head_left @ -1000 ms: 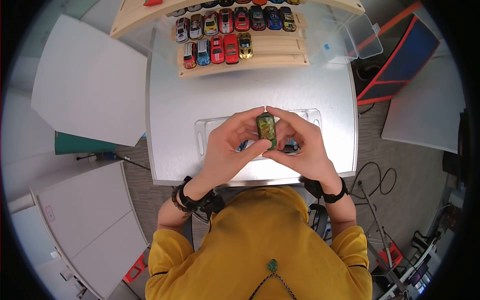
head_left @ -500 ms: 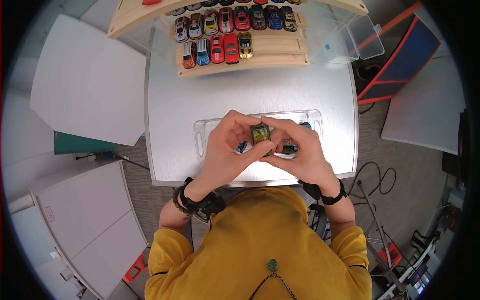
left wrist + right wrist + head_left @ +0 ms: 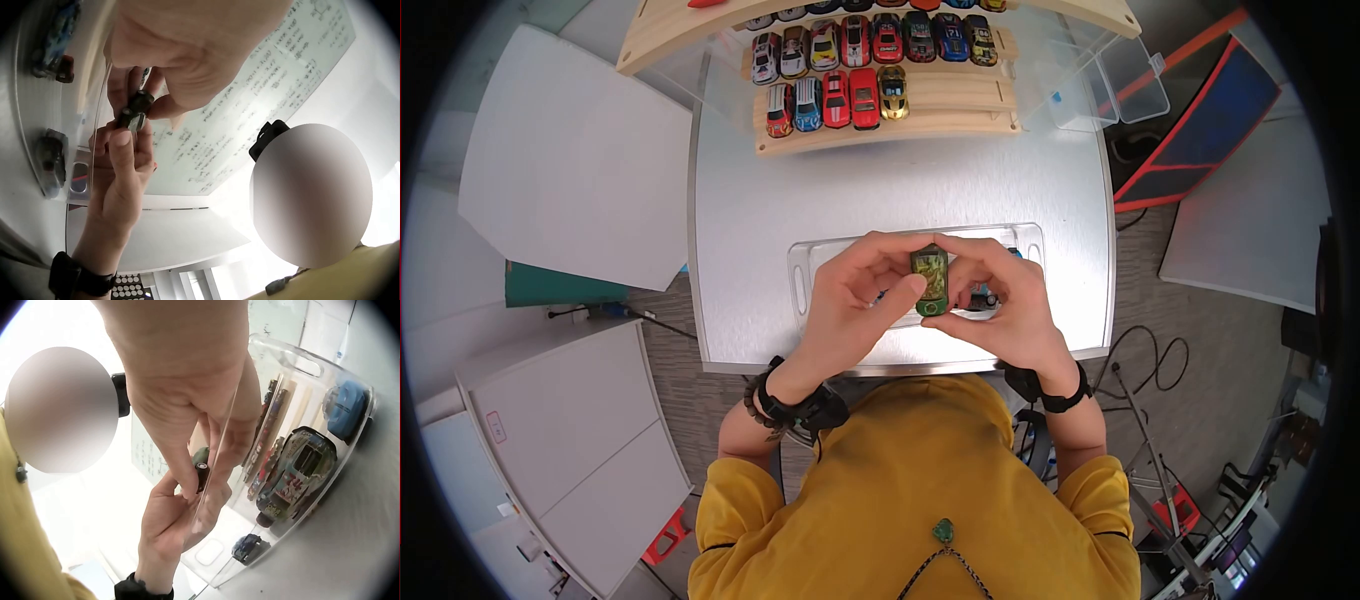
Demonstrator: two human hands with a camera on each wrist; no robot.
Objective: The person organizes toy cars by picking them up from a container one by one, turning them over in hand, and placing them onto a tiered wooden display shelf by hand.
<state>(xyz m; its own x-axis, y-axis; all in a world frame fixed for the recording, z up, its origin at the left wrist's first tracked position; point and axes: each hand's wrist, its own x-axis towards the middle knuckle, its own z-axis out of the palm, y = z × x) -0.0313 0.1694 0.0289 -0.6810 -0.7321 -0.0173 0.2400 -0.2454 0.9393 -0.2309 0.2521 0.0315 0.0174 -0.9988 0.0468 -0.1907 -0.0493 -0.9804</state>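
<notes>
A small green toy car (image 3: 932, 282) is held upright between both hands above the clear tray. The left hand (image 3: 855, 300) pinches it, its thumb lying across the car's face. The right hand (image 3: 1000, 300) grips its other side with the fingertips at the top and the thumb near the bottom end. In the left wrist view the dark car (image 3: 135, 111) sits between the fingers of both hands. The right wrist view shows only part of the car (image 3: 201, 469), the rest hidden by fingers.
The clear tray (image 3: 798, 285) holds several toy cars, among them a blue one (image 3: 347, 409) and a patterned one (image 3: 299, 475). Behind it a wooden tiered rack (image 3: 960, 122) carries rows of toy cars. An open clear box (image 3: 1135, 90) stands at the back right.
The car came down toward the person, tipped, and now shows its full length again. The left thumb has slid up from the car's lower end onto its face.
</notes>
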